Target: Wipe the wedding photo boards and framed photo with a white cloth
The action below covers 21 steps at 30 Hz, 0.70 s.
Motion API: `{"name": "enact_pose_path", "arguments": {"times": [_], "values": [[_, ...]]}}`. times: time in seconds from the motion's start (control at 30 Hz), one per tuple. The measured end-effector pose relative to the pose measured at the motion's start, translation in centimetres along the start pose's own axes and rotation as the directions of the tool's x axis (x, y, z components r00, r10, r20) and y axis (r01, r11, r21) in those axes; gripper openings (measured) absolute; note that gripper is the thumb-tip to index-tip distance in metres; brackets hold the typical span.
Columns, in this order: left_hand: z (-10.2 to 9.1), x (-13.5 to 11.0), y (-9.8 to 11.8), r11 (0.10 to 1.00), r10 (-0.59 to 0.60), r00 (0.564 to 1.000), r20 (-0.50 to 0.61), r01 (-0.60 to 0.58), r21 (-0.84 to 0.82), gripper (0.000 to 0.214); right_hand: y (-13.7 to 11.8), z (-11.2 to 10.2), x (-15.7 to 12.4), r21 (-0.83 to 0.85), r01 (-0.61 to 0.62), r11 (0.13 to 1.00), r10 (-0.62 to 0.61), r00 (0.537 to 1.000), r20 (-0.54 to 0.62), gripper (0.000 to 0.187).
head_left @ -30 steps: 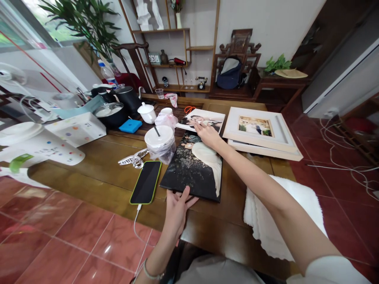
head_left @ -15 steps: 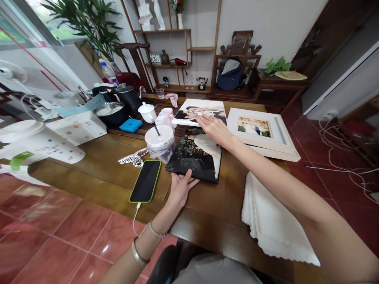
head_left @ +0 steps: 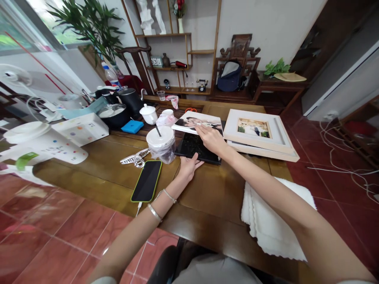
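My left hand (head_left: 188,169) is closed on the near edge of a dark photo panel (head_left: 194,146), thumb on top and fingers underneath. A white-edged photo panel (head_left: 184,123), with a picture of people on it, overlaps the far part of the dark one. My right hand (head_left: 211,139) is at the near edge of this upper panel, fingers on its face; its thumb is hidden. Right of both panels lie stacked pale picture frames (head_left: 282,136). A lidded cup with a straw (head_left: 161,140), wrapped in plastic, stands close to the dark panel's left corner.
Left of my left hand lie a phone (head_left: 147,181) on a cable and a silver metal item (head_left: 136,158). A white cloth (head_left: 274,221) hangs over the table's front edge. Further back are a lidded bowl (head_left: 148,114), a blue box (head_left: 132,126) and a black kettle (head_left: 132,100).
My left hand has pushed the dark panel away from me, further under the white-edged one. The white-edged panel has come lower and slightly nearer. Orange scissor handles now show behind it.
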State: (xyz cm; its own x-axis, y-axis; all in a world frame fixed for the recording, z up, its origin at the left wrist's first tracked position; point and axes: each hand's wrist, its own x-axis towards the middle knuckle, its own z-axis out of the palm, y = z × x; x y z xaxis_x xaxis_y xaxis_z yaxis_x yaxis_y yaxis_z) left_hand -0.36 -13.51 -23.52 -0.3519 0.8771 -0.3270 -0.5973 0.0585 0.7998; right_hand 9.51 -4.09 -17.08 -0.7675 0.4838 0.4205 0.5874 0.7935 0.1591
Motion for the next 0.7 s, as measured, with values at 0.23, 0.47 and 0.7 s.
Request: {"name": "enact_pose_path", "arguments": {"times": [0.23, 0.47, 0.7], "values": [[0.8, 2.3, -0.1, 1.000, -0.006, 1.000, -0.002, 0.006, -0.010, 0.033, 1.0, 1.1, -0.3, 0.013, -0.060, 0.998, 0.060, 0.998, 0.022, 0.049], [1.4, 4.7, 0.4, 0.997, -0.061, 0.998, 0.015, 0.061, -0.052, 0.031, 1.2, 2.5, -0.3, 0.038, -0.028, 0.999, 0.025, 0.996, 0.090, 0.046], [1.7, 5.5, 1.6, 0.967, -0.162, 0.975, 0.150, 0.187, -0.172, 0.025, 0.1, 2.3, -1.5, 0.106, -0.047, 0.993, 0.030, 0.987, 0.160, 0.043]]}}
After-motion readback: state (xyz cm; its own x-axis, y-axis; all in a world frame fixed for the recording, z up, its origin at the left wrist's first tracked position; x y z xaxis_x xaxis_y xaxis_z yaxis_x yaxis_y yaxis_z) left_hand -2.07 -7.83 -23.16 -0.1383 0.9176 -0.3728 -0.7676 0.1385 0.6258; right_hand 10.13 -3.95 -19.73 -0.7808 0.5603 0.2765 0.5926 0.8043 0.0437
